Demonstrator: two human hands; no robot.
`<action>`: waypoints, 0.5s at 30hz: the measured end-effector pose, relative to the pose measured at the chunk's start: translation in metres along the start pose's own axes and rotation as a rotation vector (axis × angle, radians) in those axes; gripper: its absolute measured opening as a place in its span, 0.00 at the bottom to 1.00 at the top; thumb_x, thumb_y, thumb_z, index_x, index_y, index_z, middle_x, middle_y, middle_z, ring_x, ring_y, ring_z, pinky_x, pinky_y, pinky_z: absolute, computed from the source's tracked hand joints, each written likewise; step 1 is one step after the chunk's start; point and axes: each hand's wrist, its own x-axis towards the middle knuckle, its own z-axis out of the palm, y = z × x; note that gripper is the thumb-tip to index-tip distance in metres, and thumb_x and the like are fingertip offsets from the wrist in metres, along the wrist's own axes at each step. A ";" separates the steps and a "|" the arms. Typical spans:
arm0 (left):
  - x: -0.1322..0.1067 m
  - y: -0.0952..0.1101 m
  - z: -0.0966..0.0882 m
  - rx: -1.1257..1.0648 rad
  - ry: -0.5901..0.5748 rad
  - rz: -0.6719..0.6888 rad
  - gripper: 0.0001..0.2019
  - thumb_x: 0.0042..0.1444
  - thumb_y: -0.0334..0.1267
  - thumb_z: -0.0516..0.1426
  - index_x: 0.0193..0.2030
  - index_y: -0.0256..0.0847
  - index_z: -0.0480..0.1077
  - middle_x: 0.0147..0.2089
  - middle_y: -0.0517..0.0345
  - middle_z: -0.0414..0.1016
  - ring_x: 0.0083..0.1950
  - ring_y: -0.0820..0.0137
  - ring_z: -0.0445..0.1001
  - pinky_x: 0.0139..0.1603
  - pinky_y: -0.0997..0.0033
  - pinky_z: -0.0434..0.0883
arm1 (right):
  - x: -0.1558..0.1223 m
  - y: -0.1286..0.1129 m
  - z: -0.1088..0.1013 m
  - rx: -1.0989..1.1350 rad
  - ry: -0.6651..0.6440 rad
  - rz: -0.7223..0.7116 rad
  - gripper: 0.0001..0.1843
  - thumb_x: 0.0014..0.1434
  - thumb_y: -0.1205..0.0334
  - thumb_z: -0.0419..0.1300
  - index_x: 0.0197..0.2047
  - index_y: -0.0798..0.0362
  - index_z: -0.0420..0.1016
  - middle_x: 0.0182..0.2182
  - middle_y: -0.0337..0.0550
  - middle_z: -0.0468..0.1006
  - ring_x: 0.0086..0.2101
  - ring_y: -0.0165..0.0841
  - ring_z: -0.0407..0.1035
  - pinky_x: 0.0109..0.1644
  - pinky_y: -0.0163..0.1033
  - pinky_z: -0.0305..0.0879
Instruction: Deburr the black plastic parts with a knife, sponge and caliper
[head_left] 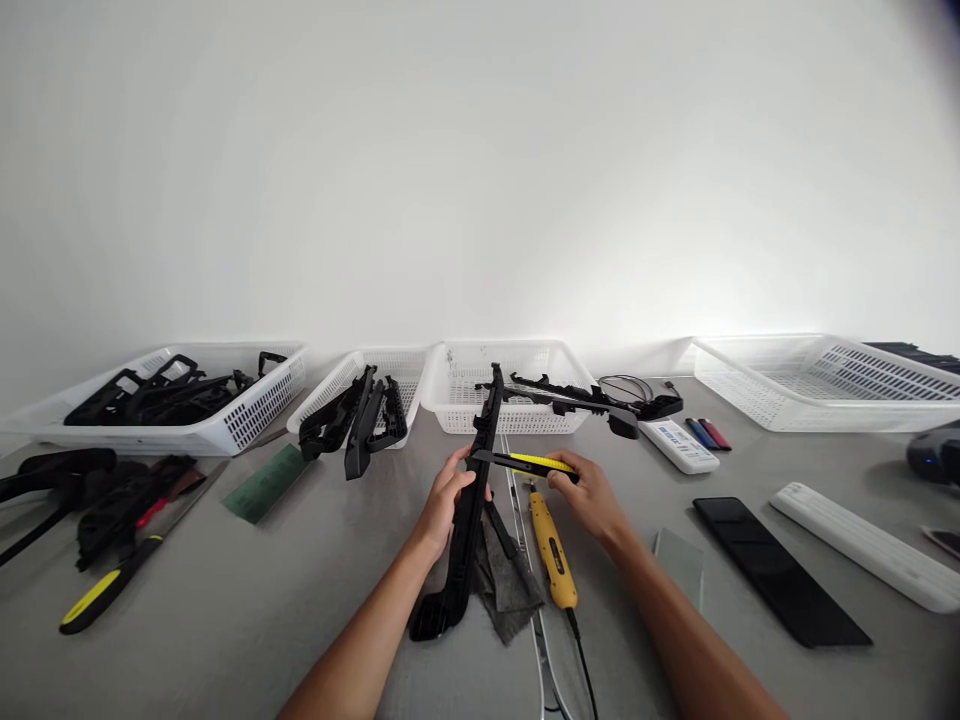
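Gripping a long black plastic part between thumb and fingers, the left hand holds it slanted over the middle of the bench, its upper end reaching in front of a white basket and its broad lower end towards the person. The right hand is closed around a yellow-and-black utility knife, which points leftward so that its front end lies across the part, just above the left thumb; whether the blade itself touches the plastic is too fine to tell.

Beneath and just right of the part lies a crumpled dark cloth, and beside that a yellow corded power tool, between the two forearms. Another long black piece extends rightward across the same basket. To its left, a smaller white basket carries several black pieces, some jutting over the front rim. Farther left on the bench are a green sheet and a tool with a yellow-and-black handle. Rightward lie a black flat slab and a long white bar, near each other.
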 end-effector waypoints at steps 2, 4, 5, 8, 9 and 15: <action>-0.001 0.000 0.001 0.005 -0.020 -0.014 0.40 0.57 0.52 0.63 0.72 0.37 0.59 0.26 0.61 0.79 0.20 0.71 0.68 0.21 0.75 0.62 | 0.000 0.000 0.001 0.007 -0.040 -0.017 0.12 0.59 0.57 0.56 0.37 0.51 0.80 0.31 0.40 0.79 0.34 0.39 0.71 0.39 0.39 0.63; 0.000 -0.001 0.001 0.031 -0.024 -0.029 0.42 0.57 0.54 0.62 0.74 0.35 0.59 0.24 0.60 0.78 0.19 0.69 0.68 0.20 0.75 0.61 | 0.000 0.001 0.001 0.005 -0.044 -0.024 0.12 0.60 0.56 0.57 0.37 0.51 0.80 0.31 0.40 0.80 0.33 0.39 0.71 0.39 0.40 0.63; 0.000 -0.001 0.001 0.046 -0.021 -0.035 0.42 0.57 0.55 0.62 0.74 0.35 0.59 0.22 0.60 0.78 0.19 0.69 0.69 0.20 0.75 0.61 | 0.000 0.001 0.001 -0.001 -0.027 -0.022 0.13 0.60 0.55 0.57 0.37 0.51 0.80 0.31 0.40 0.80 0.33 0.39 0.71 0.39 0.40 0.63; 0.001 -0.001 0.001 0.061 -0.020 -0.046 0.42 0.56 0.55 0.64 0.72 0.35 0.61 0.22 0.60 0.78 0.19 0.69 0.69 0.20 0.75 0.61 | 0.002 0.001 -0.001 -0.026 0.088 0.003 0.16 0.60 0.52 0.57 0.40 0.52 0.81 0.31 0.41 0.80 0.33 0.39 0.71 0.38 0.40 0.63; 0.001 -0.001 0.001 0.050 -0.016 -0.050 0.41 0.55 0.55 0.65 0.70 0.36 0.62 0.23 0.59 0.78 0.19 0.69 0.69 0.20 0.75 0.61 | 0.002 0.001 -0.002 -0.031 0.126 0.013 0.17 0.60 0.51 0.58 0.41 0.53 0.82 0.31 0.42 0.81 0.33 0.39 0.71 0.38 0.40 0.63; 0.005 -0.002 0.004 -0.042 0.027 -0.045 0.27 0.48 0.54 0.70 0.48 0.41 0.68 0.26 0.63 0.76 0.23 0.72 0.70 0.22 0.76 0.63 | 0.000 -0.003 -0.003 -0.003 0.064 -0.003 0.15 0.60 0.53 0.57 0.39 0.52 0.82 0.31 0.41 0.81 0.33 0.39 0.71 0.39 0.39 0.63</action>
